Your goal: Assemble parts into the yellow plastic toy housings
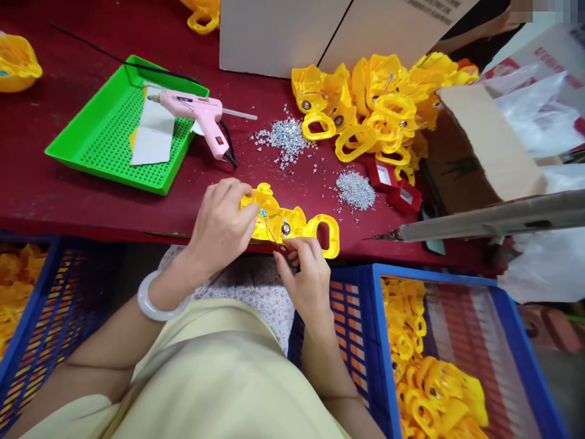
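A yellow plastic toy shell [298,221] lies hollow side up at the table's front edge, with a ring-shaped handle at its right end. Inside it sit a small round metal part [286,227], a little green circuit board [263,213] and thin wires [270,231]. My left hand [225,221] grips the shell's left end, fingers curled over the rim. At the front rim, my right hand [305,268] pinches the reddish wires between thumb and fingertips; the exact contact is partly hidden.
A pink glue gun [201,113] rests on a green tray [91,137]. Silvery screws [355,190] and clear bits [287,139] lie in piles. More yellow shells [384,110] are heaped behind. An electric screwdriver [479,216] juts in from the right. Blue crates [379,329] flank my lap.
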Tool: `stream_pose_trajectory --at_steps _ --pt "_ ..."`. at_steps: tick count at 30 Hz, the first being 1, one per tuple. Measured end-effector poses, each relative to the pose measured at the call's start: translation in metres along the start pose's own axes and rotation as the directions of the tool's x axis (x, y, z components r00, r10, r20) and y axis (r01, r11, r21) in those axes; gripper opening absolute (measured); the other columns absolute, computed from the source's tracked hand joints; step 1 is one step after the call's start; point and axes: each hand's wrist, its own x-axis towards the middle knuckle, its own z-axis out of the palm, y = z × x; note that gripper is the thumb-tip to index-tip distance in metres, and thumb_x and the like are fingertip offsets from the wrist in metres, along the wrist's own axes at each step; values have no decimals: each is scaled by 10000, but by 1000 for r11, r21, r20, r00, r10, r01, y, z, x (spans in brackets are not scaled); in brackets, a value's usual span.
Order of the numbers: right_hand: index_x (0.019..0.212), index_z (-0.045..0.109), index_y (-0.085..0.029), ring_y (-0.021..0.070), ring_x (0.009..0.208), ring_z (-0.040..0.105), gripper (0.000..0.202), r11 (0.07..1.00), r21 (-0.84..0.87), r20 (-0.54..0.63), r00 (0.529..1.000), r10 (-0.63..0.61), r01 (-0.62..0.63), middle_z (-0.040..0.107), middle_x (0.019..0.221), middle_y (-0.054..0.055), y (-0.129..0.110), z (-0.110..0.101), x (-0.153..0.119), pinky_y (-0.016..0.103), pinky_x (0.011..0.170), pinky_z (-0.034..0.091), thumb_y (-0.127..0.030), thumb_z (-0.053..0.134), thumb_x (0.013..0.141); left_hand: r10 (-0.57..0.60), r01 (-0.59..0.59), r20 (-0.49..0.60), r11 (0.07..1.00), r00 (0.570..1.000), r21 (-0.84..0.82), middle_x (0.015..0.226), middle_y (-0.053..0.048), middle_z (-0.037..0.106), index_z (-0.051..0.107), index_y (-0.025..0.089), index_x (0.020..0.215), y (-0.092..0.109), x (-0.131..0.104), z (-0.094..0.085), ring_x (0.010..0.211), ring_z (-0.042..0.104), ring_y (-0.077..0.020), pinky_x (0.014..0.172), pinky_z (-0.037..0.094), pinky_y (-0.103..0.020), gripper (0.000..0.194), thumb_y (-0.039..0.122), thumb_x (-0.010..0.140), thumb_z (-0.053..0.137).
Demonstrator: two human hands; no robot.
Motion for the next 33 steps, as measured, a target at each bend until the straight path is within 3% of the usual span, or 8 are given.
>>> stream_pose_trajectory --at_steps 4,10,15,22,27,30,33 --pt "1049 607 -191 160 804 627 137 1000 16 23 1000 11 -12 607 966 72 2 0 0 314 709 561 -244 548 937 121 -117 104 992 987 -37 1106 -120 632 690 152 969 -8 12 5 1073 538 -277 854 437 -413 184 114 893 527" --pt "1042 618 -182 178 831 634 152 998 50 41 999 27 -29 615 956 81 3 -1 2 332 732 559 -203 502 946 168 -177 182 984 969 31 1019 -115 601 742 218 998 -11 20 14 1022 481 -289 774 384 -397 228 171 937 528" --pt "1030 619 -182 179 845 633 152 997 72 45 999 21 -25 621 952 80 3 -1 3 327 741 553 -192 490 948 182 -198 239 979 954 46 1013 -122 588 754 189 959 -10 22 17 1058 438 -304 788 367 -401 212 221 949 544" --pt "1060 609 -178 172 814 633 159 998 57 23 1000 13 -15 644 922 70 6 -1 3 315 720 542 -181 497 947 214 -221 205 975 955 11 1032 -126 588 744 172 912 -12 22 19 1069 434 -293 823 386 -414 267 209 972 486" --pt "1025 629 -206 176 764 614 120 999 5 -44 998 37 -37 682 820 26 7 -8 2 349 739 524 -212 587 913 202 -208 166 978 965 20 1058 -142 627 706 174 1065 -12 21 16 1050 475 -311 803 401 -435 246 138 940 498" --pt "1005 646 -222 131 675 615 114 954 244 -46 981 190 -173 677 816 7 3 -10 7 302 654 532 -241 619 896 191 -193 135 981 972 -1 1073 -140 647 677 157 1090 -12 20 15 1047 501 -308 811 413 -443 258 104 926 485" --pt "996 638 -220 106 598 635 150 750 583 43 933 357 -314 658 791 -16 -2 -8 21 237 500 520 -270 664 857 168 -163 50 983 984 -89 1058 -129 659 661 136 1046 -9 16 14 1056 526 -295 840 424 -442 219 101 925 481"
